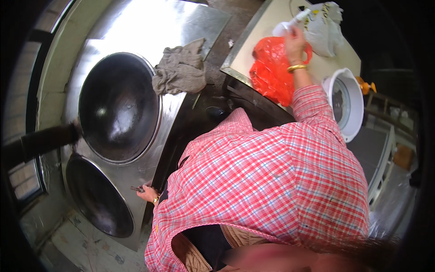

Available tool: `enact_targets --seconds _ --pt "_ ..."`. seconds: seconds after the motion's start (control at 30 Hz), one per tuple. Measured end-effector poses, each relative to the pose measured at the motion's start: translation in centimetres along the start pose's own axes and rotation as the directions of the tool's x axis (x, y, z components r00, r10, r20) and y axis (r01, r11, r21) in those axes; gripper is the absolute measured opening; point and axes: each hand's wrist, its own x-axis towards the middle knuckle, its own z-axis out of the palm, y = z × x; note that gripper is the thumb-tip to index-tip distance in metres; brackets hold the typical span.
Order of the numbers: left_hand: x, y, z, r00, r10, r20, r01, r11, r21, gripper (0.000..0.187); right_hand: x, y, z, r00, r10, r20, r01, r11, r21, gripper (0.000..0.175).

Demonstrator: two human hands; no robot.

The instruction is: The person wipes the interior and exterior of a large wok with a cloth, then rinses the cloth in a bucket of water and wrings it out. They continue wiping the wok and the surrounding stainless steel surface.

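Observation:
My left hand (148, 194), with a gold-coloured band at the wrist, is at the front edge of the steel stove top (144, 173). Its fingers are closed on a small dark object (137, 188) that I cannot identify. My right hand (295, 44), wearing a gold-coloured bangle, reaches over a red plastic bag (272, 68) on a pale tabletop (244, 51). At its fingertips is a white, partly translucent plastic item (299, 17). The hand is blurred, and whether it grips that item is unclear. Beyond it stands a white plastic bag (324, 30) bearing print.
Two dark woks, a larger one (119, 108) and another (98, 197), are set in the stove. A grey-brown cloth (181, 68) overlaps the larger rim and the stove's edge. A white basin (357, 105) stands close to my right arm. A dark bar (51, 139) extends from the left.

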Motion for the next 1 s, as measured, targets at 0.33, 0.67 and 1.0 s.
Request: enact_targets --seconds 0.33,0.67,1.0 --pt "-0.3 -0.8 0.0 0.996 -0.047 0.078 0.069 0.944 -0.322 0.036 -13.6 -16.0 9.6 0.571 -0.346 0.744 0.313 0.930 0.192 0.074" --pt "-0.8 -0.9 -3.3 0.746 -0.663 -0.061 0.515 0.633 -0.579 0.036 -18.6 -21.8 24.9 0.470 -0.219 0.855 0.527 0.847 -0.072 0.069" --pt "-1.4 2.4 1.1 0.679 -0.646 -0.349 0.525 0.759 -0.385 0.076 -8.1 -24.7 46.1 0.044 -0.634 0.772 0.632 0.616 0.470 0.055"
